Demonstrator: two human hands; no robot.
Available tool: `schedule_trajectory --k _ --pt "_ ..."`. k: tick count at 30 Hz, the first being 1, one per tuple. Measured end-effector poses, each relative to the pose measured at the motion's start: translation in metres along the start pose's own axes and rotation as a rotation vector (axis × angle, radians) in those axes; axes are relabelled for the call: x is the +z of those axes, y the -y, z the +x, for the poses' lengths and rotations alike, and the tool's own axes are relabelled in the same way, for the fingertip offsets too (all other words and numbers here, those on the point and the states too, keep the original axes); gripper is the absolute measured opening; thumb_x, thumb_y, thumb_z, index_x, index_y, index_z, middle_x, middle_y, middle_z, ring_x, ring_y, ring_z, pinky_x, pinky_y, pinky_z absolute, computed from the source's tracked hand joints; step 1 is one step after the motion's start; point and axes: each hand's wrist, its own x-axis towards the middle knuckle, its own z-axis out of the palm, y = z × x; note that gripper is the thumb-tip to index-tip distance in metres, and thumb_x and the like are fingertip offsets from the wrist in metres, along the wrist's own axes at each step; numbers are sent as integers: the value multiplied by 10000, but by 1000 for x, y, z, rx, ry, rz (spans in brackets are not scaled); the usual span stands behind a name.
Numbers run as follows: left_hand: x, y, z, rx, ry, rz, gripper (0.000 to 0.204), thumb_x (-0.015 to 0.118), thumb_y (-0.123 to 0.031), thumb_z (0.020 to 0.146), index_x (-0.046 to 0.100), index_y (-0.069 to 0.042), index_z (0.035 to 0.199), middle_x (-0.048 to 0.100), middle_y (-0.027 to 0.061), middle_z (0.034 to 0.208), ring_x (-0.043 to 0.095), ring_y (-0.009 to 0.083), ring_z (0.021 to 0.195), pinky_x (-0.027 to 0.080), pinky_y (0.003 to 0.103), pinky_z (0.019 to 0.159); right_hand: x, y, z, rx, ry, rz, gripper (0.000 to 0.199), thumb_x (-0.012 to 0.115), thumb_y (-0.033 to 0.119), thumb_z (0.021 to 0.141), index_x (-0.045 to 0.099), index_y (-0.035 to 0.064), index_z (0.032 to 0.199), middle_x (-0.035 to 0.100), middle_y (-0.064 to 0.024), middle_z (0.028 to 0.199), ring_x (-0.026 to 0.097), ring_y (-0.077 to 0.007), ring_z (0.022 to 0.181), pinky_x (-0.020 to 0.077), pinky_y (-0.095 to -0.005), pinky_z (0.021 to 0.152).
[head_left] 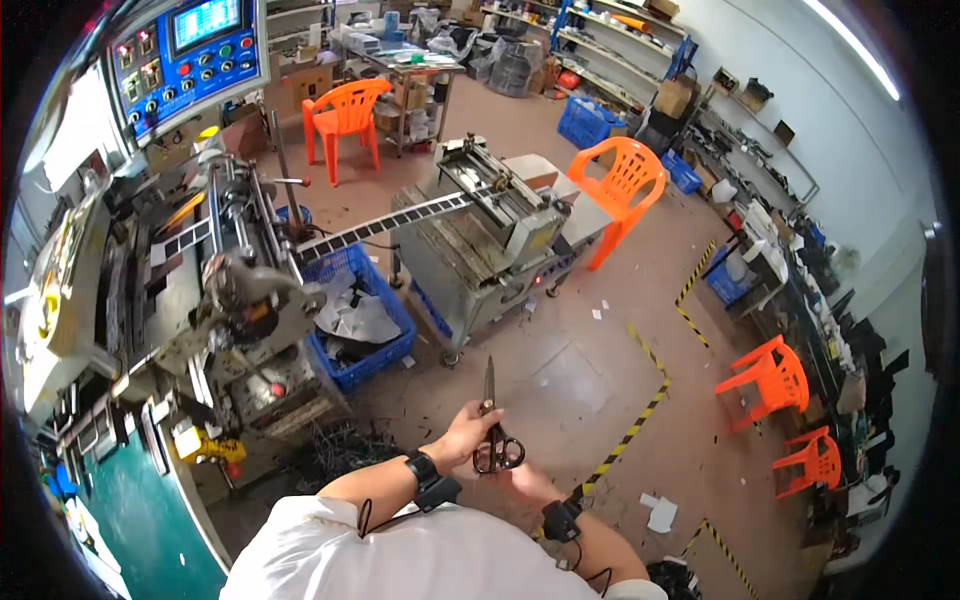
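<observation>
A pair of scissors [489, 386] with black loop handles is in front of my body, its blades together and pointing away from me. My left hand [464, 436] is closed around the scissors near the pivot, below the blades. Close to the handle loops, on their lower right side, is my right hand [532, 484]. Its fingers are blurred and partly hidden, so whether it touches the handles is unclear. Each wrist wears a black strap with a small device and a cable.
At left stands a large machine [225, 300] with a blue control panel [190, 60]. A strip with dark squares [385, 226] runs across to a second machine [470, 255]. Below the strip sits a blue crate [370, 372] of scraps. Orange chairs [625, 180] and yellow-black floor tape [640, 425] lie right.
</observation>
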Motion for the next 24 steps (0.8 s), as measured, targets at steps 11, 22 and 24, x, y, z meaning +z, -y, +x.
schedule_trajectory --k 11,22,24 --pt "-64 -165 114 287 -8 -114 284 514 -219 1026 442 -58 1248 632 69 867 555 119 495 466 252 406 -12 161 220 94 400 278 276 657 256 927 588 11 1036 618 -78 961 610 -203 888 483 -332 815" --pt "-224 -162 284 250 -555 -180 379 569 -409 988 511 -103 1203 650 77 954 657 198 884 515 304 731 -161 320 547 -633 -148 -1402 162 600 74 786 565 -47 889 639 -292 862 620 -464 835 496 -528 768" --pt "-243 -169 311 152 -661 -414 408 586 -402 980 498 -104 1246 636 67 965 653 197 867 514 311 716 -191 366 591 -445 -342 -1631 200 594 82 833 563 -75 953 658 -275 852 657 -435 813 532 -498 730"
